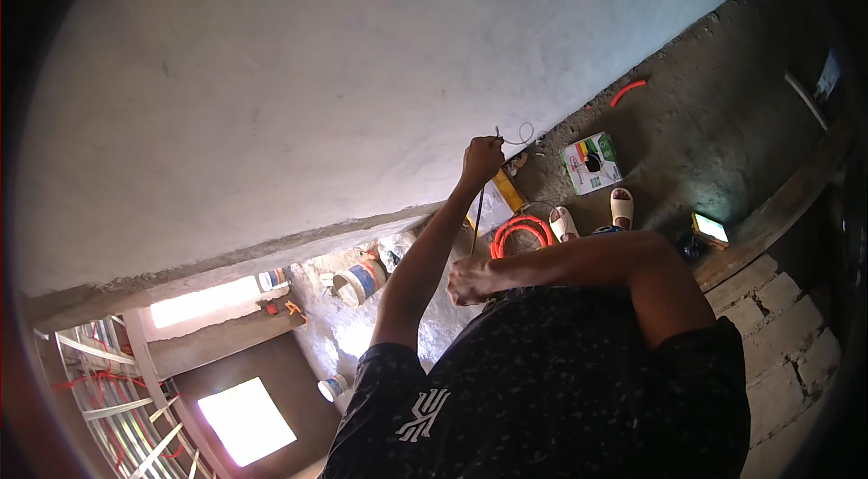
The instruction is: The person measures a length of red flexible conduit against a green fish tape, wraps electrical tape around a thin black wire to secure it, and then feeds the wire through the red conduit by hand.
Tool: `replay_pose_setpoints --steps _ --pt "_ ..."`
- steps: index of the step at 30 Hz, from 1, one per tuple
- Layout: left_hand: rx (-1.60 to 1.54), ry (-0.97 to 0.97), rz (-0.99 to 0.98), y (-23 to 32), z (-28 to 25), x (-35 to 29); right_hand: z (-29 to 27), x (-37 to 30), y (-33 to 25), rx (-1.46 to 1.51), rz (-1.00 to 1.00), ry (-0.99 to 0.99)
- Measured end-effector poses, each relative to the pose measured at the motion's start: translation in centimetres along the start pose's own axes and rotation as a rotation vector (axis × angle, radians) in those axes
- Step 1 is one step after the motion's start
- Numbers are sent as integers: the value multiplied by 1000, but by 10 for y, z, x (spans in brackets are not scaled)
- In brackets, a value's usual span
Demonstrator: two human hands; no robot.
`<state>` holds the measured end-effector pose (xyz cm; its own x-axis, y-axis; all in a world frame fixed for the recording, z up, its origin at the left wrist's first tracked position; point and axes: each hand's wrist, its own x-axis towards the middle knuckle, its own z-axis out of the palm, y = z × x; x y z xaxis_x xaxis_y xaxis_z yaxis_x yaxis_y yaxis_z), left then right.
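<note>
My left hand (484, 159) is raised close to the pale wall, its fingers pinched around a thin wire (525, 132). One end of that wire curls away in a loose loop beside the wall. From the left hand a dark cable (477, 224) runs down, fairly straight, to my right hand (470, 282). The right hand is closed in a fist on the cable, in front of my dark shirt. Whether the thin wire and the dark cable are one piece I cannot tell.
A red hose coil (497, 246) and a yellow-and-white box (508, 192) lie near my feet. Beyond are a white-green carton (579, 174) and a short red tube (627, 92). A lit work lamp (710, 230) stands right; a bucket (347, 287) sits left.
</note>
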<state>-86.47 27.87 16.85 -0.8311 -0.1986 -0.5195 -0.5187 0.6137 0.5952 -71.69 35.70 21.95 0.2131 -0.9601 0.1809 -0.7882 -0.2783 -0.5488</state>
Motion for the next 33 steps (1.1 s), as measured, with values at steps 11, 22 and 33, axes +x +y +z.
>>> replay_pose_setpoints --steps 11,22,33 --pt "31 45 669 56 -48 -99 -98 -133 54 -56 426 885" --pt "451 288 521 71 -35 -116 -117 -150 89 -236 561 696" --pt "260 374 520 19 -85 -106 -73 -110 59 -92 569 1037"
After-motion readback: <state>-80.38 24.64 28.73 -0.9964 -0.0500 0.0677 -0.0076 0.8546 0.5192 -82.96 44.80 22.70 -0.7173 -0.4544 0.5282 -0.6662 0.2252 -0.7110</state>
